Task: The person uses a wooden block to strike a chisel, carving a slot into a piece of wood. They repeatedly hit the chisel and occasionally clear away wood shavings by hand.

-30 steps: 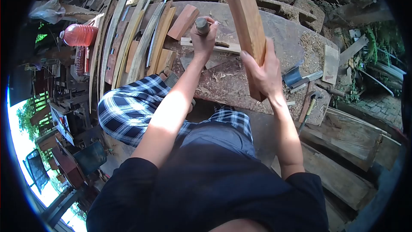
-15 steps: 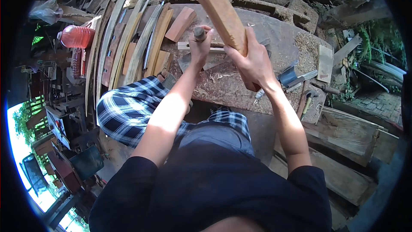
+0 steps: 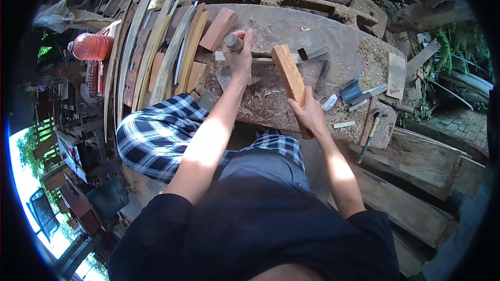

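My left hand (image 3: 239, 61) is closed around what looks like a chisel, its round wooden handle (image 3: 234, 42) tilted up toward me; the blade is hidden below the fist. Under and beside that hand lies a pale wooden strip (image 3: 263, 61) on the worn workbench (image 3: 344, 31). My right hand (image 3: 311, 115) grips the near end of a thick wooden block (image 3: 289, 74), whose far end reaches over the bench beside the strip. The block and the chisel handle are apart. Flat grey metal pieces (image 3: 312, 46) lie around the strip, partly covered.
A reddish wood block (image 3: 218, 29) and several long wooden slats (image 3: 169, 65) lie on the left. To the right are a blue holder (image 3: 351, 92), a tool with a yellowish handle (image 3: 373, 127) and wood shavings (image 3: 372, 57). A red liquid bottle (image 3: 92, 46) stands far left.
My right hand has lowered the wooden block toward me and down, away from its raised position. My left hand has shifted slightly left, with the handle still in it.
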Tool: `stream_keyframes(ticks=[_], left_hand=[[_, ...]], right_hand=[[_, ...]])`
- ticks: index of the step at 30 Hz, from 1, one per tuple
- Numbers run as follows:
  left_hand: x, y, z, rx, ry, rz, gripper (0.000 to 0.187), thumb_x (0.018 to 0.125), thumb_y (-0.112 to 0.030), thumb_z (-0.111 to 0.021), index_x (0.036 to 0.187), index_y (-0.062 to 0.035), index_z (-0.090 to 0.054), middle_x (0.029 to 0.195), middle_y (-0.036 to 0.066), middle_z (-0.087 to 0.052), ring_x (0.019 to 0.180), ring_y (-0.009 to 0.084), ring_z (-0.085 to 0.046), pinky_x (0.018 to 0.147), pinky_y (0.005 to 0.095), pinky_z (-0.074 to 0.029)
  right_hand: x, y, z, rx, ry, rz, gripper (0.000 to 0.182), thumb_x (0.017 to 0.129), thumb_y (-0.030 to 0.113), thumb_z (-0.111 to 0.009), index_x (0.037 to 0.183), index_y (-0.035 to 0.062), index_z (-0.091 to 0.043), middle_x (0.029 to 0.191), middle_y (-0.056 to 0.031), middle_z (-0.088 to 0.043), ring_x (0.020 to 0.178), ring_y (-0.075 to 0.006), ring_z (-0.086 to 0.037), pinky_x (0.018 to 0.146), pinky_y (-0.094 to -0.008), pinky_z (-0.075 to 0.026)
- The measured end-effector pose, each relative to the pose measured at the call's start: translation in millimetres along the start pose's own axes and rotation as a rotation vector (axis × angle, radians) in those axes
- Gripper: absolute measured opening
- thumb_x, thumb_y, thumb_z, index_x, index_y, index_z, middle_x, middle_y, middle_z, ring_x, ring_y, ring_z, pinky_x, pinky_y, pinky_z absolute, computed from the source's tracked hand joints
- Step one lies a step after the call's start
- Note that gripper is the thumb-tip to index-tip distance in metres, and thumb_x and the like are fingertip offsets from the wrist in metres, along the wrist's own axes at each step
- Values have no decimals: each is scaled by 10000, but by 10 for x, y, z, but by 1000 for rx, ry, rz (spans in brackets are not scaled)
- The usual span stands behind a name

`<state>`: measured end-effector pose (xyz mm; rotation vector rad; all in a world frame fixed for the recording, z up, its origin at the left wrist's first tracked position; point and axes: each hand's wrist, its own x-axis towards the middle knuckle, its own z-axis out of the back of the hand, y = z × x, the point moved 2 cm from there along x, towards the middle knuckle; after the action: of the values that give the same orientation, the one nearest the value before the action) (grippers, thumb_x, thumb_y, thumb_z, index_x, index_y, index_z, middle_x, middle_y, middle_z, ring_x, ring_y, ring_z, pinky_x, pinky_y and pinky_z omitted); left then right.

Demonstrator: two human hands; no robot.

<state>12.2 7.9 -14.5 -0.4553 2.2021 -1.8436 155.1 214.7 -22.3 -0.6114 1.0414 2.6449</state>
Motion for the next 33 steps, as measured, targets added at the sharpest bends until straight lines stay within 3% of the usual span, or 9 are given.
stream_keyframes(ticks=[6,11,17,19,22,25,27,29,33], left_hand=[[-12,50,-4,-11,-66,-55,134,929,-153,-735,919,-55,-644,789,-22,-642,698,57,-578,640,224,-464],[3,246,38,93,70,-36,136,933,-153,-731,881,-61,-646,763,-17,-632,680,38,-548,629,215,-443],[-122,278,-60,247,90,-155,119,906,-113,-751,945,-43,-663,816,-16,-663,756,68,-622,675,243,-503],[-89,446,-50,77,118,-126,86,885,-60,-731,875,-40,-648,797,2,-643,733,94,-576,703,276,-497],[-163,446,-9,26,194,-90,39,905,-37,-682,889,-13,-656,792,3,-668,744,103,-601,709,295,-508],[-96,189,72,92,330,-168,51,899,-50,-694,888,-5,-674,819,1,-695,768,98,-626,701,296,-508],[-38,151,139,433,450,-3,69,891,-70,-719,871,-16,-683,813,-11,-694,771,86,-631,696,290,-506],[8,41,160,291,336,65,128,892,-121,-747,849,-27,-673,797,3,-688,754,84,-627,678,277,-494],[78,-115,176,11,132,205,171,933,-170,-733,848,-77,-618,806,8,-649,769,89,-607,746,252,-472]], right_hand=[[28,-17,20,-24,31,-5,560,875,484,-641,1156,64,-402,924,-345,-675,909,-537,-652,797,-593,-503],[118,6,97,88,12,46,587,865,485,-666,1184,45,-444,953,-346,-672,955,-523,-657,822,-566,-504],[-91,1243,898,363,-168,305,596,845,449,-686,1233,67,-443,943,-304,-688,903,-487,-682,766,-526,-534],[-72,1407,933,383,-203,405,591,837,424,-689,1242,76,-435,932,-292,-693,869,-478,-690,744,-527,-539],[83,1328,754,-154,-55,454,565,803,345,-684,1217,65,-423,863,-281,-693,784,-455,-699,698,-555,-536],[49,1229,738,-74,-85,466,563,823,372,-681,1209,53,-423,839,-282,-690,782,-463,-695,702,-555,-536],[-2,1102,695,39,-38,365,563,855,414,-676,1201,50,-422,860,-298,-686,814,-482,-687,729,-557,-531],[39,801,551,238,-136,252,565,879,452,-669,1187,48,-423,889,-316,-679,867,-500,-677,753,-546,-526],[61,243,264,149,-58,69,563,878,460,-675,1169,44,-432,942,-342,-669,950,-523,-656,795,-551,-510]])
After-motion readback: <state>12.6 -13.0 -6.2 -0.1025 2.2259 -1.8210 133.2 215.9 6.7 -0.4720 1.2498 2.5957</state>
